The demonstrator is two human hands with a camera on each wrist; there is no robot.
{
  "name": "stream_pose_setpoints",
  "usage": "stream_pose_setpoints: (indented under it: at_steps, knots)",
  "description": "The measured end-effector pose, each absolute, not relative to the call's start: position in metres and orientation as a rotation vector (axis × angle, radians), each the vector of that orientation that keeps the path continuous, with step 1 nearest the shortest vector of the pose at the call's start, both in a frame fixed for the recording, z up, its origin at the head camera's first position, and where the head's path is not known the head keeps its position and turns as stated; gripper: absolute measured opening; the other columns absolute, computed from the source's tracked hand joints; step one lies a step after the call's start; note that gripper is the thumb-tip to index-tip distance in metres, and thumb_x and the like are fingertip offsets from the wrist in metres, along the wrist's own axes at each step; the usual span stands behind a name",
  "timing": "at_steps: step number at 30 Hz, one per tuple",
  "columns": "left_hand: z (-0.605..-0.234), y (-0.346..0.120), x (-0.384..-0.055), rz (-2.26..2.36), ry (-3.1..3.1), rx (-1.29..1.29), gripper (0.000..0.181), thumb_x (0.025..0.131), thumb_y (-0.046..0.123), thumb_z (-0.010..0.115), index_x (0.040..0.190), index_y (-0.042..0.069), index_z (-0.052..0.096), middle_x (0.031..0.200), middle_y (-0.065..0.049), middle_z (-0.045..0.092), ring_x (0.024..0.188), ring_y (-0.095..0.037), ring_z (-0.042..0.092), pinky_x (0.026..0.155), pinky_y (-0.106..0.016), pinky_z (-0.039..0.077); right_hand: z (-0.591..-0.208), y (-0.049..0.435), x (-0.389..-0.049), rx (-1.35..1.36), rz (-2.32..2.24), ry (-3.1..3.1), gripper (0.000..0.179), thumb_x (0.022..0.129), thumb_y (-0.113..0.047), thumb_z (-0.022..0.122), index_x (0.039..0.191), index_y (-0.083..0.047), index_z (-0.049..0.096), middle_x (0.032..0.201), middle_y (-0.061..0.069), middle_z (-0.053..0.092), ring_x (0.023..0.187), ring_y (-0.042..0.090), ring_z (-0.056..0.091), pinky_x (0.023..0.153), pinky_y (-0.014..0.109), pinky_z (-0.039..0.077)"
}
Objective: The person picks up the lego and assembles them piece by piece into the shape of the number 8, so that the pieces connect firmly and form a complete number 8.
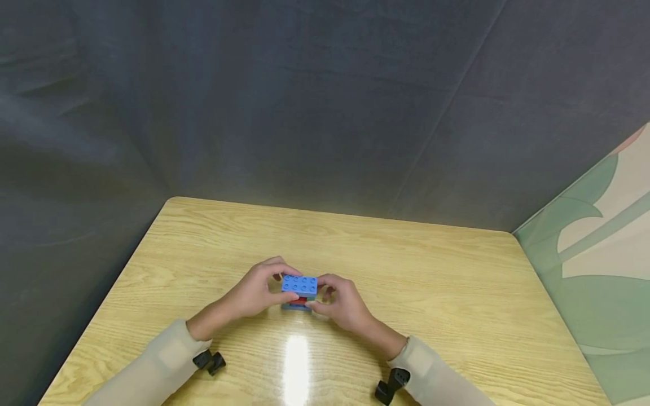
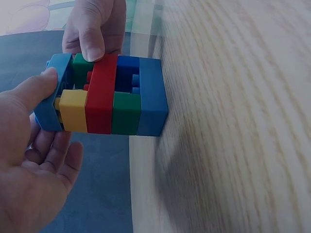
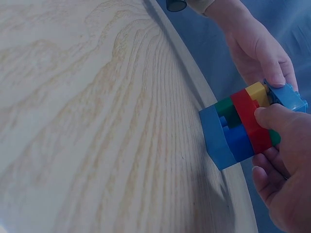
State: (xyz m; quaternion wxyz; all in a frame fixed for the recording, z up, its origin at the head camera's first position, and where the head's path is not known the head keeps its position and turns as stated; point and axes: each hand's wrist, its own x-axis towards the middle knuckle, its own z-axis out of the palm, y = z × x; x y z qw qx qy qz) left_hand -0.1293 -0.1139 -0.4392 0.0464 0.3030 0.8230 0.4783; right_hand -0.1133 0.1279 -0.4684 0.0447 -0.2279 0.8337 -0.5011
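A stack of toy building bricks stands on the table, both hands at it. Its bottom is a long blue brick (image 2: 153,97), with a small green brick (image 2: 126,112) and a small dark blue brick (image 2: 127,68) above. Over these lies a long red brick (image 2: 101,97), bearing a yellow brick (image 2: 74,110) and another green brick (image 2: 82,64). My left hand (image 1: 254,290) pinches the long blue top brick (image 1: 299,285) between thumb and fingers. Yellow studs show in a narrow gap under it. Thumb and fingers of my right hand (image 1: 345,304) grip the stack around the red brick.
The wooden table (image 1: 431,270) has rounded far corners. A dark curtain (image 1: 304,113) hangs behind it and along its left side. Patterned green and cream fabric (image 1: 604,282) borders the right edge. Black wrist devices (image 1: 392,386) sit by both sleeves.
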Motion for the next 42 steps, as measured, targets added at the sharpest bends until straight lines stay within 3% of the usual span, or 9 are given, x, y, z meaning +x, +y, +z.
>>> stream_pose_setpoints:
  at_steps: [12,19,26,42]
  knots:
    - [-0.438,-0.113,-0.128,1.453,2.521,0.882,0.038,0.081,0.019,0.087,0.116,0.016,0.074,0.098,0.008,0.062,0.093,-0.012,0.057,0.086,-0.047,0.053,-0.469,0.129,-0.113,-0.69,-1.524,2.546,0.03,0.085,-0.006,0.083,0.113,-0.004,0.071,0.105,0.003,0.072,0.077,0.018,0.06,0.067,0.024,0.053]
    - [-0.434,-0.11,-0.126,1.405,2.526,0.878,0.038,0.082,0.018,0.087,0.117,0.013,0.073,0.1,0.009,0.062,0.096,-0.012,0.058,0.087,-0.049,0.053,-0.47,0.13,-0.112,-0.681,-1.547,2.522,0.03,0.085,-0.005,0.083,0.113,-0.004,0.072,0.107,0.004,0.072,0.079,0.025,0.062,0.069,0.026,0.053]
    - [-0.431,-0.108,-0.126,1.37,2.526,0.85,0.038,0.082,0.014,0.086,0.117,0.012,0.072,0.102,0.009,0.063,0.097,-0.011,0.059,0.089,-0.047,0.053,-0.469,0.13,-0.113,-0.678,-1.532,2.535,0.03,0.085,-0.008,0.083,0.113,-0.005,0.072,0.106,0.002,0.072,0.078,0.022,0.062,0.069,0.026,0.053]
    - [-0.445,-0.106,-0.126,1.358,2.539,0.826,0.039,0.082,0.015,0.087,0.117,0.017,0.069,0.106,0.011,0.062,0.1,-0.012,0.059,0.09,-0.046,0.053,-0.472,0.133,-0.112,-0.689,-1.502,2.551,0.032,0.086,-0.011,0.084,0.114,-0.004,0.072,0.106,0.003,0.073,0.082,0.027,0.063,0.072,0.032,0.056]
